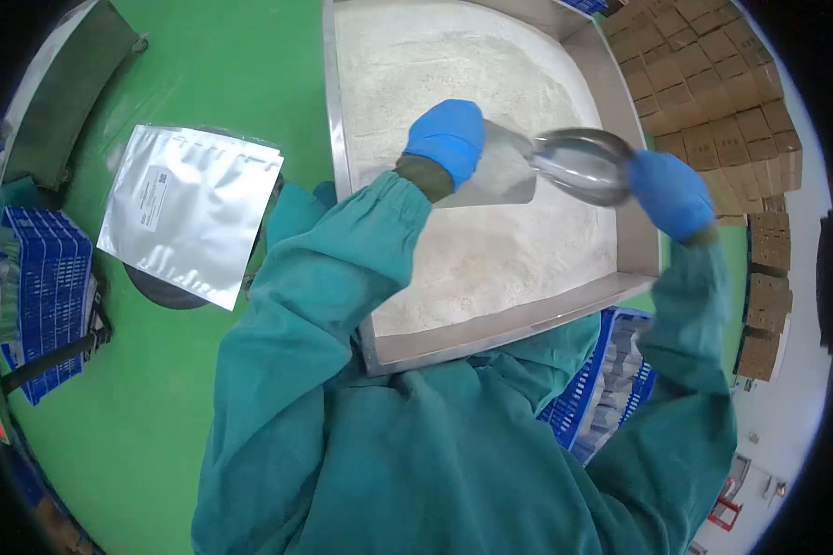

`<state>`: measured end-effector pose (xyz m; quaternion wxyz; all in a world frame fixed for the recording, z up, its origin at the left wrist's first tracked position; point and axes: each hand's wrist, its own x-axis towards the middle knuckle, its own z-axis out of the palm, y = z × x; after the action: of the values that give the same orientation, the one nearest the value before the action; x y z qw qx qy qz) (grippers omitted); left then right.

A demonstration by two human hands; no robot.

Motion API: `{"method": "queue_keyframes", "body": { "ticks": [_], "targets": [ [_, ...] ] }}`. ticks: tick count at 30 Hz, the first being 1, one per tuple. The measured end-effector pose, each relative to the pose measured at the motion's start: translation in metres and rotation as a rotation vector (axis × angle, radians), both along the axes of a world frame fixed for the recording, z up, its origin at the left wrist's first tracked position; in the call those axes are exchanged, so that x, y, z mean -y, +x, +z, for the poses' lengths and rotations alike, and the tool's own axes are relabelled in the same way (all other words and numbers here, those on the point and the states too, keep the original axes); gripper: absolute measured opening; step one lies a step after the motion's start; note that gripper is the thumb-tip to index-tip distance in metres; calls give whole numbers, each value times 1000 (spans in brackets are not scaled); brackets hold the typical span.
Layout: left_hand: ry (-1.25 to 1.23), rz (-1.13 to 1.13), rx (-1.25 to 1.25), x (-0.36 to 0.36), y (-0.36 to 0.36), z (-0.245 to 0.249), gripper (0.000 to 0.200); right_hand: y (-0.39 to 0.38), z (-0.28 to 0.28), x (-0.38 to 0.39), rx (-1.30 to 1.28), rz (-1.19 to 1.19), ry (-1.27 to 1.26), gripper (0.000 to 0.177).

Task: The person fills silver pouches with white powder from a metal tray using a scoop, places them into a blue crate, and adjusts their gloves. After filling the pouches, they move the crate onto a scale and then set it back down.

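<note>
My left hand [445, 139], in a blue glove, is closed on a translucent plastic bag [504, 171] above a metal tray [341, 120]. White powder [491, 264] spreads across the tray's floor. In my right hand [673, 196], also gloved in blue and slightly blurred, is a shiny metal scoop [583, 165]. Its bowl points left, and the tip overlaps the bag's right edge in this view. The fingers of the right hand wrap round the scoop's handle, which they hide.
A silver foil pouch [194, 208] with a white label lies on a dark round surface at left. Blue crates stand at far left [51, 296] and below the tray's right corner [611, 370], the latter holding packets. Stacked cardboard boxes [713, 111] fill the upper right.
</note>
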<state>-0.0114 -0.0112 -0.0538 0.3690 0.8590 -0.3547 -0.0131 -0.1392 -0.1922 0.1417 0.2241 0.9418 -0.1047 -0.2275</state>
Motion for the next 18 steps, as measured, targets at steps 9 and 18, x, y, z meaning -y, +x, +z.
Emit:
{"method": "queue_keyframes", "body": {
  "ticks": [9,18],
  "targets": [
    [13,22,34,-16,8,-13,24,-49,-388,-21,7,99,760,27],
    [-14,22,72,-15,25,-24,25,-47,-87,24,8,-339,676,22]
  ]
}}
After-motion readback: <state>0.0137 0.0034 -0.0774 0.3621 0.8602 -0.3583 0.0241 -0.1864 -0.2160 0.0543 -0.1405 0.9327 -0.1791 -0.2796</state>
